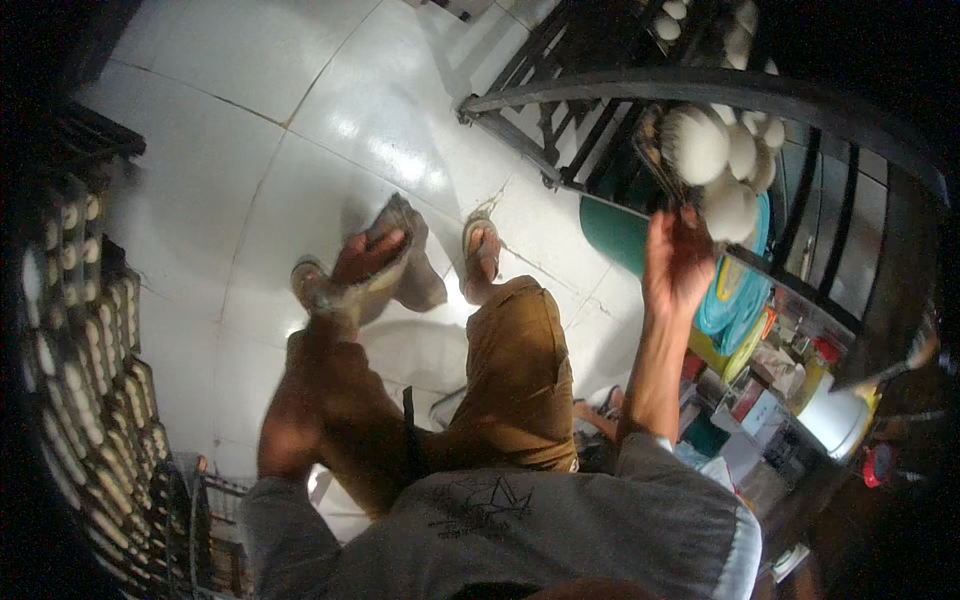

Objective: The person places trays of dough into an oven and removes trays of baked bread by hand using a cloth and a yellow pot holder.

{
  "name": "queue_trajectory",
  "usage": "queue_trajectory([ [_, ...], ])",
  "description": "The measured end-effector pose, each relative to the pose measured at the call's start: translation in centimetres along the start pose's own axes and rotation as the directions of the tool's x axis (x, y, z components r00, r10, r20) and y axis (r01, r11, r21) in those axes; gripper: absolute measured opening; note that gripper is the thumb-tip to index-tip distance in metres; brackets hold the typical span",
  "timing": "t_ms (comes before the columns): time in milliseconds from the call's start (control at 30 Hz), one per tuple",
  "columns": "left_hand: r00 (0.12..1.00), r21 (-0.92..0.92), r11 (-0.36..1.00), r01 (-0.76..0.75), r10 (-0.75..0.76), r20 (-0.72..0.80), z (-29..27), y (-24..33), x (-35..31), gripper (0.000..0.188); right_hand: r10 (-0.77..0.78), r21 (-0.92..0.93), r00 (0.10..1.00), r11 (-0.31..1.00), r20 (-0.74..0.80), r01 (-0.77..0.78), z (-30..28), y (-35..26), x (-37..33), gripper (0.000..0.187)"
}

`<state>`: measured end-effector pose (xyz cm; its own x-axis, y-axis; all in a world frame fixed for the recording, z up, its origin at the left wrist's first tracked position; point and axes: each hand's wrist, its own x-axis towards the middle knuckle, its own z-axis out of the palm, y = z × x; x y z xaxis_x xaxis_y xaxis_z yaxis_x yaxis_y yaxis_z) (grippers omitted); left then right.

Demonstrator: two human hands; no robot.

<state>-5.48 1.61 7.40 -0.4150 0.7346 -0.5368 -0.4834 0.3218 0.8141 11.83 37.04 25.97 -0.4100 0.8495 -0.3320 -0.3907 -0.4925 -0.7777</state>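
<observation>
My right hand (pixel 682 262) reaches up on the right, its fingers closed on the near edge of a dark egg tray (pixel 652 165). Several white eggs (pixel 697 146) sit in that tray, close past my fingertips. The tray rests on or just above the bars of a black metal rack (pixel 590 160); I cannot tell which. Low over the floor is my left hand (pixel 372 256), shadowed and blurred near my feet. Something dark grey (pixel 396 212) lies against its fingers, and whether it is held cannot be made out.
Stacked egg trays (pixel 90 380) line the left side. Beneath the rack stand a green bin (pixel 612 236), turquoise lids (pixel 730 305) and a white bucket (pixel 832 415). More eggs (pixel 668 25) lie farther back. My sandalled foot (pixel 481 250) rests on white tile floor (pixel 230 150).
</observation>
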Motion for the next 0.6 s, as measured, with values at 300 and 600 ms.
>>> queue_trajectory([
  [300,0.926,0.586,0.774,-0.24,0.363,-0.101,-10.7,2.0,13.9,0.044,0.01,-0.928,0.946,0.195,0.325,0.317,-11.3,11.0,17.5,0.028],
  [600,0.751,0.08,0.972,0.22,-0.117,-0.649,-30.1,-22.3,-5.7,0.053,0.033,-0.536,0.815,-0.738,0.578,0.41,-7.5,14.3,47.5,0.034],
])
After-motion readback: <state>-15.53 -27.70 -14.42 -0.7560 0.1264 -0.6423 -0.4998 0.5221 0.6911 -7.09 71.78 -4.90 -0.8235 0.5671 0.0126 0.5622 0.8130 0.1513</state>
